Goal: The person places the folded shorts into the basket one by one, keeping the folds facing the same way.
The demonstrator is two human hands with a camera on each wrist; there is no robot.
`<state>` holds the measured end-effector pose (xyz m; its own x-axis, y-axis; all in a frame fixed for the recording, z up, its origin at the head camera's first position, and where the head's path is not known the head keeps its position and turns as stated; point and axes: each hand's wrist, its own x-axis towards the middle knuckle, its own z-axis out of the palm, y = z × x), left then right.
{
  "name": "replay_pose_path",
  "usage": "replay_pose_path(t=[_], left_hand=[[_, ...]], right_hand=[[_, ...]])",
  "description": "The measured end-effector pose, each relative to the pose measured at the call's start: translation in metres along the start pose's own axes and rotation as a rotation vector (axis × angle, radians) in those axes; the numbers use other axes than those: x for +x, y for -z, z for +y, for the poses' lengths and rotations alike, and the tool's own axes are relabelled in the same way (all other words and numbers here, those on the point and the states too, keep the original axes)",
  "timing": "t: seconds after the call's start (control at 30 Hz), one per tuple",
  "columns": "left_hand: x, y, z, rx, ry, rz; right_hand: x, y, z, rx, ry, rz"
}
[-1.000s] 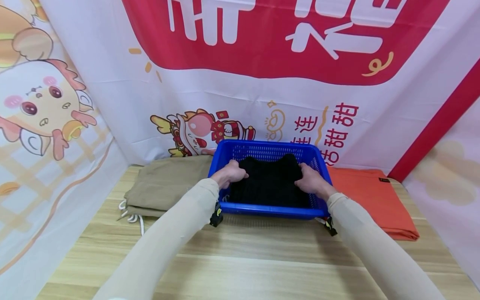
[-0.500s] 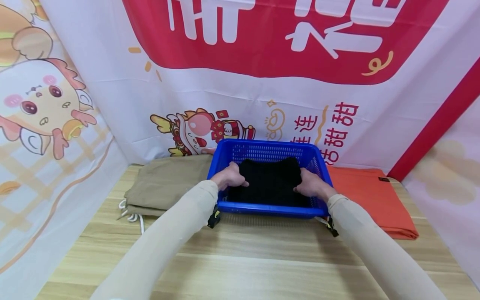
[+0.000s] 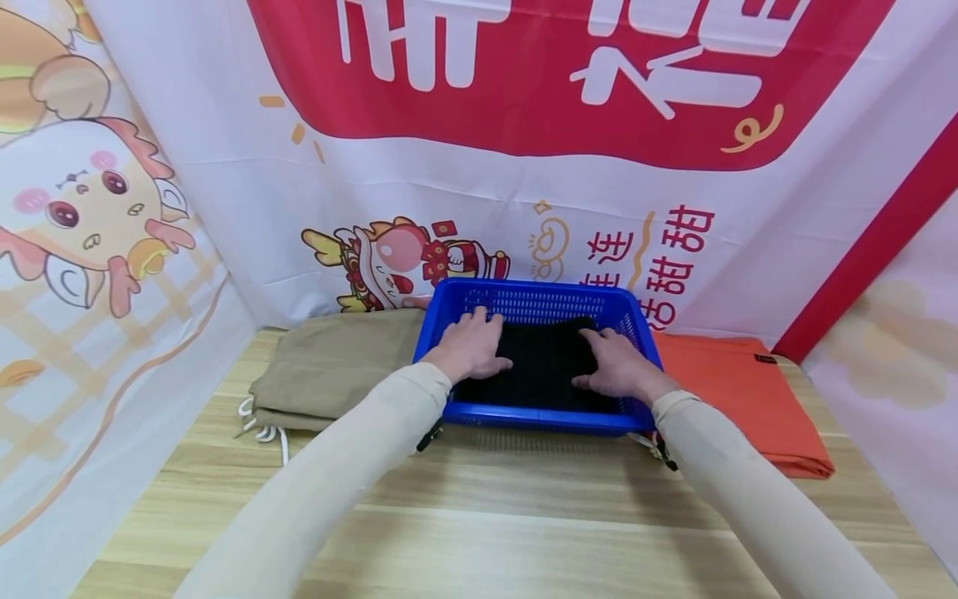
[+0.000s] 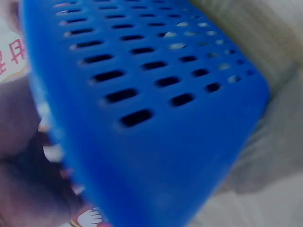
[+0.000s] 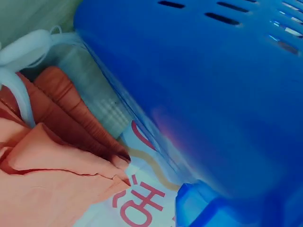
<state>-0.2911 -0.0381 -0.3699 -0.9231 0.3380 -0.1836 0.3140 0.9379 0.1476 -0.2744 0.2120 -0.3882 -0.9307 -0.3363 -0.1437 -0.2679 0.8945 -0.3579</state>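
A blue plastic basket with slotted walls stands on the table. Inside it lies a folded black fabric piece, its garment kind not showing. At the fabric's left side is my left hand, fingers extended toward the basket's far wall, thumb on the cloth. My right hand reaches in over the right rim, thumb and fingers spread apart at the fabric's right edge. The basket's outer wall fills the left wrist view, with part of the hand blurred at the left edge. The right wrist view shows its other side.
Left of the basket lies a folded khaki garment with white drawstrings. To the right is a folded orange garment, close to the basket wall. A printed cloth backdrop rises behind the wooden table.
Both hands have loosened from the black fabric's sides and their fingers have spread. The left hand has shifted slightly right and up; the fabric's far edge has settled lower in the basket.
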Motion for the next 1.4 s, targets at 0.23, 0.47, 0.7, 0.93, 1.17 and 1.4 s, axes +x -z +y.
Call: replay_pose_path(t=[0.23, 0.47, 0.7, 0.93, 1.17, 1.4], left_hand=[[-0.005, 0.004, 0.007, 0.237, -0.183, -0.195], [-0.010, 0.001, 0.000, 0.340, -0.129, -0.395], [-0.004, 0.002, -0.006, 0.339, -0.177, -0.511], [-0.003, -0.001, -0.011, 0.313, -0.194, -0.522], [-0.002, -0.005, -0.013, 0.303, -0.198, -0.523], [0.000, -0.009, -0.011, 0.303, -0.206, -0.525]], right_hand=[[0.002, -0.006, -0.001, -0.026, 0.073, -0.152], [0.004, -0.008, 0.003, 0.007, 0.050, -0.257], [0.006, -0.014, 0.006, -0.009, 0.072, -0.275], [0.005, -0.018, 0.008, -0.057, 0.066, -0.304], [0.006, -0.019, 0.009, -0.096, 0.061, -0.331], [0.007, -0.021, 0.010, -0.096, 0.056, -0.344]])
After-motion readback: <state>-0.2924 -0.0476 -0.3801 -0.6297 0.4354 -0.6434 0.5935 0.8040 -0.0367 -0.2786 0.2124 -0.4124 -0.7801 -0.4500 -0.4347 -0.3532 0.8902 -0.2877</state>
